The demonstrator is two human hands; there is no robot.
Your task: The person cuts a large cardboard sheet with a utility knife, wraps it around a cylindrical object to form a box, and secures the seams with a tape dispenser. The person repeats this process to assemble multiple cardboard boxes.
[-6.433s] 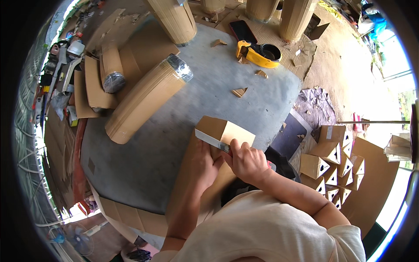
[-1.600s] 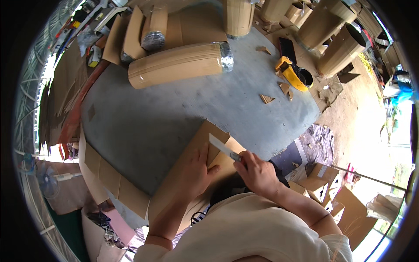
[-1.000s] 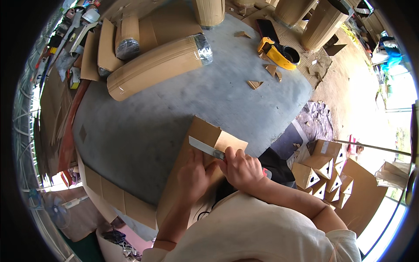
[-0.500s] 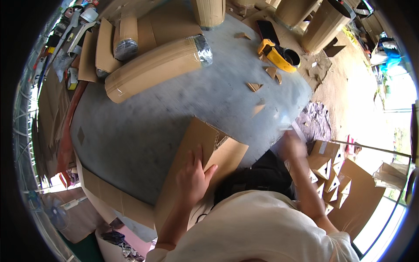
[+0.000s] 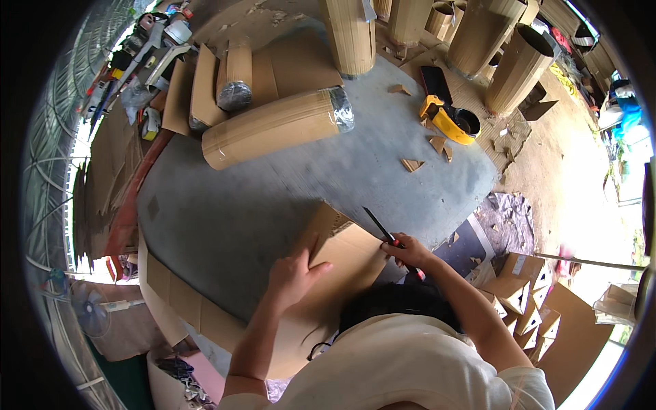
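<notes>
A folded piece of brown corrugated cardboard (image 5: pixel 352 254) leans between my body and the near edge of the grey tabletop (image 5: pixel 273 188). My left hand (image 5: pixel 292 277) holds its left side, thumb spread across the near face and fingers along the fold. In my right hand (image 5: pixel 408 251) is a utility knife (image 5: pixel 376 221) with a long dark blade and a red and black handle. The blade points up and left, just beyond the cardboard's right corner. My right fingers are wrapped around the handle and touch or nearly touch that corner.
A taped cardboard tube (image 5: pixel 273 130) lies across the table, with others standing at the far right. A yellow tape dispenser (image 5: pixel 454 128), a dark phone (image 5: pixel 436 83) and small cardboard scraps (image 5: pixel 412 165) lie beyond my right hand. Folded cardboard pieces (image 5: pixel 523 294) are stacked at right.
My right hand has come in from the right, bringing the knife to the cardboard's corner. A scrap that was airborne or blurred above the table is gone from there. The view has shifted slightly.
</notes>
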